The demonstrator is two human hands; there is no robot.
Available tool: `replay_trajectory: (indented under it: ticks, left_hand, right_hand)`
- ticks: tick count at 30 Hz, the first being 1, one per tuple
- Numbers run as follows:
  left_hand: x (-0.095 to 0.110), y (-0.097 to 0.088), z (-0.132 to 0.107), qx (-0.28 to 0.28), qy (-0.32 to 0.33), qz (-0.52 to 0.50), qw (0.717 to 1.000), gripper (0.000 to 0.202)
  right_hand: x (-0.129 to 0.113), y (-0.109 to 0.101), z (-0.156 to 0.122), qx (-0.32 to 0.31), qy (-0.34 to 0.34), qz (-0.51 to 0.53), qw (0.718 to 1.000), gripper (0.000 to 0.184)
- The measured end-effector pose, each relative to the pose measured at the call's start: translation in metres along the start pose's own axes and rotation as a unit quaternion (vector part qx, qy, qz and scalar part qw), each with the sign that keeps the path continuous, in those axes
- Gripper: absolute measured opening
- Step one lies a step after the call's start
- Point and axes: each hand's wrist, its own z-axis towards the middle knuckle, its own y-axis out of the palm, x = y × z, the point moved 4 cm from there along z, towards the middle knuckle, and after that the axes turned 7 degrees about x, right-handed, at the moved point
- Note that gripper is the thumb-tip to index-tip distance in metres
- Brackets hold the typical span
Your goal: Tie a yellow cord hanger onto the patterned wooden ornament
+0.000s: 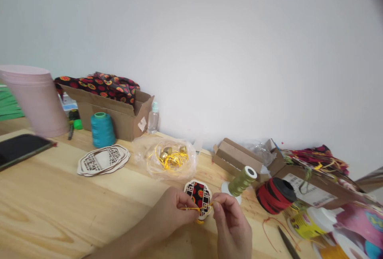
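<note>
My left hand [172, 213] and my right hand [231, 227] meet low in the view, both pinching a thin yellow cord [194, 208] stretched between them. Right behind the fingers is a small wooden lattice ornament [199, 196] with black fabric dotted red; my left fingers also touch its edge. A clear bag [165, 157] with yellow cord and gold bells lies just beyond the hands on the wooden table [60, 203].
A stack of wooden lattice cutouts [103, 159], a teal thread spool [102, 130], a pink bucket [37, 99], a phone [20, 149] and a cardboard box [119, 111] with patterned fabric sit left. Right: an olive spool [241, 181], a red cord roll [275, 195], glue bottles [311, 221], scissors [289, 245].
</note>
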Motion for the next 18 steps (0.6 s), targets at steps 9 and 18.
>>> replay_trajectory:
  ticks: [9, 18]
  left_hand:
    - [-0.003, 0.000, 0.004, -0.028, -0.012, -0.078, 0.997, 0.014]
    - [0.003, -0.002, 0.005, -0.019, -0.017, -0.085, 0.996, 0.013]
  right_hand:
    - [0.022, -0.020, 0.018, 0.068, 0.041, -0.016, 0.997, 0.020]
    - [0.016, 0.004, 0.010, -0.109, 0.060, 0.015, 0.992, 0.032]
